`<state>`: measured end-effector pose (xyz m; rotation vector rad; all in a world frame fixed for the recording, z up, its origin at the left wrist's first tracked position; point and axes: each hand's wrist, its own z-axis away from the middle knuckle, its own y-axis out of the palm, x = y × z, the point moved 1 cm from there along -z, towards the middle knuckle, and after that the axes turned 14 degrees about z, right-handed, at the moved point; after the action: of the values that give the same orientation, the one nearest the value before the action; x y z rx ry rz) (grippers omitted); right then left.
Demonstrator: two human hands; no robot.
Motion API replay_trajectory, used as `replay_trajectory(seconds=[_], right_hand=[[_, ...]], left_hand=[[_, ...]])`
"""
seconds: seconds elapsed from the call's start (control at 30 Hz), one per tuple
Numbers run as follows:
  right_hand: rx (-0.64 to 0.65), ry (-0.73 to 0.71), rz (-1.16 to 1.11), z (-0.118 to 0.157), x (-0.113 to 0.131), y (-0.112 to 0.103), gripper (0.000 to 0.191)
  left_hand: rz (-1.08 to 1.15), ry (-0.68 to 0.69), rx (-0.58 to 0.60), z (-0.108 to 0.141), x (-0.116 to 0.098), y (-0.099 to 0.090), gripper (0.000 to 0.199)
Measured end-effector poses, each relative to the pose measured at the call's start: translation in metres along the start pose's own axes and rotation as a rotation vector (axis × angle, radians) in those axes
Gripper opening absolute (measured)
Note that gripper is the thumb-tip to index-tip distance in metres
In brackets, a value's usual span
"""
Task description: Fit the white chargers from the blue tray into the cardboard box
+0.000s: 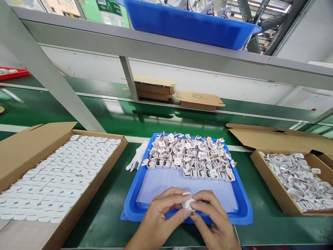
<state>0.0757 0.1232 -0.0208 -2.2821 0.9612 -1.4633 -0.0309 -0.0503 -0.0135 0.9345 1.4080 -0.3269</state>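
Note:
Between the fingertips of my left hand (166, 213) and my right hand (213, 218) is a small white plastic housing (187, 203); both hands pinch it above the near edge of a blue tray (128, 205). My fingers cover much of the piece, so its details are hard to make out. In the tray's far part stand several rows of like white housings (187, 152) with red and black wires and loose white caps on top. A white sheet (161, 184) lines the tray's near part.
On the left, an open carton (109, 165) holds neat rows of flat white pieces. On the right, another carton (269, 182) holds jumbled wired white parts. A white glove (137, 156) lies beside the tray. Overhead, a shelf beam (166, 45) carries a blue bin (187, 26). Flat cardboard boxes (199, 99) sit behind.

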Motion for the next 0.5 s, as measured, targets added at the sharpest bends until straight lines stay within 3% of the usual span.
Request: replay_trajectory(seconds=[0.2,0.3,0.5], right_hand=[[0.147,0.448,-0.376,-0.001,-0.014,-0.005,0.035],[0.233,0.507,-0.428,-0.009,-0.013,-0.009,0.036],[0.199,0.455,-0.31,-0.011,-0.018,-0.01,0.036]], left_hand=[[0.176,0.006,0.004,-0.01,0.013,0.001,0.026],[0.159,-0.013,0.023,-0.013,0.011,0.003,0.03],[0.065,0.043,0.011,-0.009,0.014,0.004,0.035]])
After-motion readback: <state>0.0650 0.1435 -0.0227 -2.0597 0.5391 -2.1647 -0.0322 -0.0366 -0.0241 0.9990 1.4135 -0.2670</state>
